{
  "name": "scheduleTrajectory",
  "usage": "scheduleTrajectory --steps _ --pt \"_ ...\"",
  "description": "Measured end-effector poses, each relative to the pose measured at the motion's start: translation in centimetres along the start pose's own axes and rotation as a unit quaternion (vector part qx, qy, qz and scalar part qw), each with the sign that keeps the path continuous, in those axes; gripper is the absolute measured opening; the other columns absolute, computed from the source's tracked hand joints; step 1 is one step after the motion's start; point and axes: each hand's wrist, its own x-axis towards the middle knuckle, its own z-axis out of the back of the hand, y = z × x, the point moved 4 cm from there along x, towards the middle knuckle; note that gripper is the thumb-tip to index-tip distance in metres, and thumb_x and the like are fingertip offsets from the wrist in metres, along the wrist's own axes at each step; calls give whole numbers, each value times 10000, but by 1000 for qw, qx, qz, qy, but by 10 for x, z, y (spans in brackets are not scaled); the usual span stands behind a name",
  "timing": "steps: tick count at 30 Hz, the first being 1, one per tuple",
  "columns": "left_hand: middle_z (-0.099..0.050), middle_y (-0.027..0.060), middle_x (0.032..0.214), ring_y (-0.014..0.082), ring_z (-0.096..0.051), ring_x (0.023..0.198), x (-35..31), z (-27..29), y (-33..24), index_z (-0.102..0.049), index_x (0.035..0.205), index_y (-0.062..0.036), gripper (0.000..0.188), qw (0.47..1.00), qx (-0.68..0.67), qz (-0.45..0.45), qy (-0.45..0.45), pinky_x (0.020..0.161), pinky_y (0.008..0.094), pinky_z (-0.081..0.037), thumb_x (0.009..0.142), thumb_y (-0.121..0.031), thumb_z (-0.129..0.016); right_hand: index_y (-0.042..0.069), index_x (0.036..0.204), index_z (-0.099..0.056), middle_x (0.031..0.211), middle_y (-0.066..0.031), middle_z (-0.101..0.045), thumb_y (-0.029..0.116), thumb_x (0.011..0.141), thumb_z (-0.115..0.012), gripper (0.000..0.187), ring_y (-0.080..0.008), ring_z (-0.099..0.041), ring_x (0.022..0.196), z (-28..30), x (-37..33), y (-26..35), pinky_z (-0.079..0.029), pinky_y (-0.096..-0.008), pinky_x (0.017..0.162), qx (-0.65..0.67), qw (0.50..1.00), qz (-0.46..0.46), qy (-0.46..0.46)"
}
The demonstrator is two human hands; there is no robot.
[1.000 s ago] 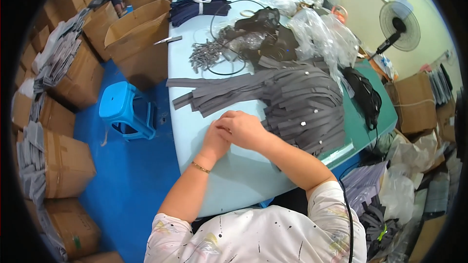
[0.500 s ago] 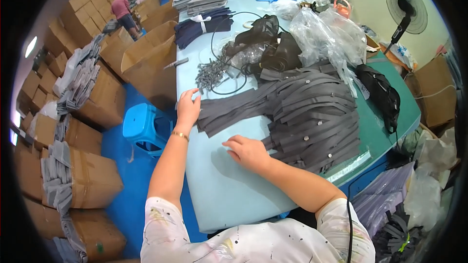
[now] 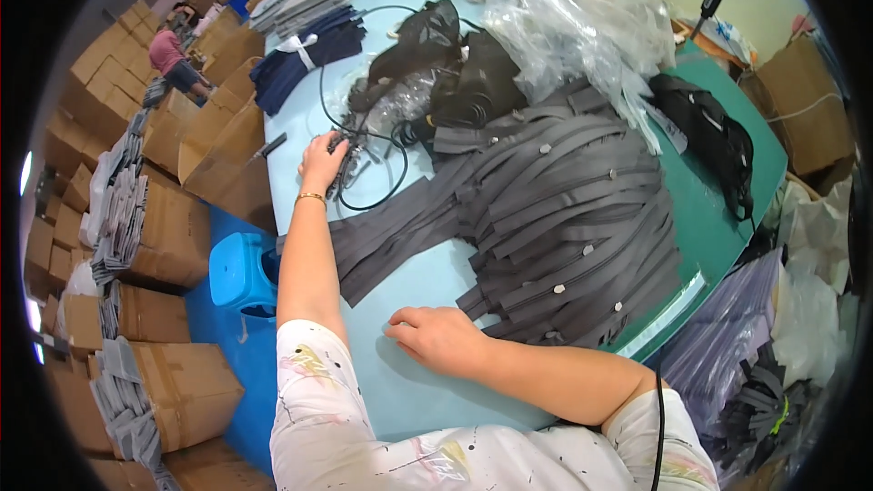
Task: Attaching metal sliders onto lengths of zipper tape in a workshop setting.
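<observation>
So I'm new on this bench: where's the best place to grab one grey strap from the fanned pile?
Probably by the loose plain end of a grey strap at the pile's left edge, coming from the left over the bare blue table. Those ends stick out flat and separate, while toward the right the straps overlap tightly. The left hand is up by the small metal parts.

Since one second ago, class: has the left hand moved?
Yes. The left hand has left the right hand and reached away up the table, past the grey strips, to a bundle of small metal parts.
</observation>
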Motion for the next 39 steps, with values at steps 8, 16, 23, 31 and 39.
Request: scheduleTrajectory --steps 8,16,23,31,39 --pt "-576 161 943 336 -547 903 -26 3 -49 -567 985 -104 269 991 23 29 -125 798 418 -449 757 -240 -610 58 941 -595 1023 -59 -590 87 752 -518 206 -239 -604 847 -3 -2 -7 -520 -346 661 -14 1000 -11 16" --pt "-575 84 825 190 -573 678 -14 16 1 -513 977 -23 241 893 -359 156 -221 588 314 -454 838 -210 -576 63 904 -607 968 -53 -597 78 726 -534 193 -231 -590 866 -8 -4 -4 -524 -341 674 -30 999 -5 31" --pt "-552 47 774 136 -518 570 -15 49 -14 -502 937 -55 170 775 -544 231 -224 422 264 -404 855 -197 -548 94 927 -633 984 -25 -611 155 778 -591 166 -221 -590 876 -11 -5 -11 -510 -357 700 -35 998 -18 45" --pt "-595 76 754 138 -518 572 -101 101 -60 -532 914 -71 127 671 -702 232 -61 437 246 -394 869 -190 -537 109 929 -622 982 -52 -608 93 748 -560 192 -254 -602 839 10 1 -9 -514 -368 689 3 998 -18 -53" --pt "-595 45 762 95 -521 581 -292 96 -127 -507 930 -106 97 671 -678 297 51 418 218 -371 884 -190 -526 67 1044 -602 978 -54 -612 62 831 -583 214 -138 -585 821 25 5 -42 -481 -261 671 197 938 -152 -241"
